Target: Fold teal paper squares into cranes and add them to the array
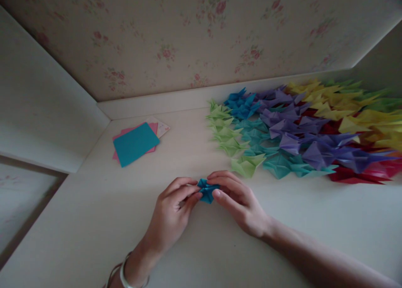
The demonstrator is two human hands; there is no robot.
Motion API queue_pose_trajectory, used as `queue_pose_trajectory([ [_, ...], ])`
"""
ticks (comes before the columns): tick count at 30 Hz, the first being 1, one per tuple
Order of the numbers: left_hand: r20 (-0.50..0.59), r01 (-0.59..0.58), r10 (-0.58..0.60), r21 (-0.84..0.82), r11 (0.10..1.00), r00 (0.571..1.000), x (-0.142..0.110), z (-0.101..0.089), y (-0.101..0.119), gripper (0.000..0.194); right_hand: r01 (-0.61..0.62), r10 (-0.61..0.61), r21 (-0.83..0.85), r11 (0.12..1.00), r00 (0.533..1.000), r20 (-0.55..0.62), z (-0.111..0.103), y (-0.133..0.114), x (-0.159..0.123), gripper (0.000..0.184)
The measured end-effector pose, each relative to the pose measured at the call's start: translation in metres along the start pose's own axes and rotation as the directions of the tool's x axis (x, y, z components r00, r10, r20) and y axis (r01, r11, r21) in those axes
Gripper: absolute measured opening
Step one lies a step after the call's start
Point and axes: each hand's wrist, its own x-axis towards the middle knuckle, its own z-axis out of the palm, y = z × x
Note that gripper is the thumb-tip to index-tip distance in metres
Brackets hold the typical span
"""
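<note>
Between my two hands is a small piece of folded blue paper (207, 192), with creased flaps showing, just above the white tabletop. My left hand (176, 208) pinches its left side between thumb and fingers. On the other side, my right hand (240, 202) grips the right edge, fingers bent over the top and thumb in front. The fingers cover both ends of the paper. A bracelet (124, 273) circles my left wrist. Closest to my right hand among the finished pieces is a light green origami crane (247, 164).
Rows of paper cranes in teal, purple (314, 152), yellow (348, 106), red and green fill the right side. Blue cranes (241, 104) sit near the wall. At the left lies a stack of blue paper sheets (136, 143) over pink ones. A floral-papered wall (176, 37) bounds the back.
</note>
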Motion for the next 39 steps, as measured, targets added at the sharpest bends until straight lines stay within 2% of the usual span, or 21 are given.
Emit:
queue_pose_trajectory([
  [2, -0.028, -0.048, 0.049, 0.035, 0.998, 0.998, -0.001, 0.000, -0.001, 0.015, 0.016, -0.017, -0.050, 0.999, 1.000, -0.019, 0.002, 0.003, 0.001, 0.016],
  [5, -0.054, -0.043, 0.045, 0.034, 0.998, 0.998, -0.002, -0.001, -0.002, 0.014, 0.081, -0.087, -0.123, 0.989, 0.995, -0.045, 0.005, 0.007, 0.001, 0.014],
  [8, -0.042, 0.014, -0.015, -0.023, 1.000, 0.999, -0.003, -0.001, -0.004, 0.012, 0.100, -0.112, -0.145, 0.984, 0.991, -0.077, 0.006, 0.007, 0.001, 0.014],
  [11, -0.050, 0.122, -0.131, -0.149, 0.981, 0.990, -0.002, -0.001, -0.004, 0.011, 0.085, -0.100, -0.127, 0.988, 0.988, -0.116, 0.006, 0.007, 0.000, 0.011],
  [13, -0.084, 0.214, -0.243, -0.264, 0.941, 0.966, -0.001, -0.002, -0.005, 0.010, 0.047, -0.057, -0.077, 0.996, 0.989, -0.138, 0.006, 0.008, 0.000, 0.010],
  [15, -0.111, 0.278, -0.332, -0.340, 0.898, 0.937, 0.000, -0.004, -0.006, 0.011, -0.042, 0.047, 0.035, 0.998, 0.986, -0.160, 0.006, 0.011, 0.000, 0.013],
  [18, -0.147, 0.303, -0.378, -0.371, 0.878, 0.914, 0.001, -0.007, -0.006, 0.015, -0.163, 0.196, 0.189, 0.968, 0.965, -0.173, 0.008, 0.013, 0.000, 0.019],
  [23, -0.150, 0.302, -0.335, -0.207, 0.931, 0.930, 0.000, -0.007, -0.001, 0.016, -0.119, 0.141, 0.155, 0.981, 0.980, -0.139, 0.008, 0.007, 0.000, 0.019],
  [27, -0.152, 0.235, -0.240, -0.049, 0.971, 0.959, -0.002, -0.006, 0.002, 0.014, -0.109, 0.133, 0.158, 0.981, 0.980, -0.150, 0.004, 0.002, -0.001, 0.022],
  [34, -0.116, 0.091, -0.082, 0.079, 0.993, 0.990, -0.004, -0.005, 0.001, 0.008, -0.056, 0.049, -0.071, 0.996, 0.994, -0.100, 0.006, 0.007, 0.000, 0.021],
  [39, -0.083, -0.052, 0.064, 0.132, 0.990, 0.994, -0.003, -0.005, -0.001, 0.010, 0.084, -0.114, -0.215, 0.973, 0.985, -0.133, 0.006, 0.011, 0.002, 0.020],
])
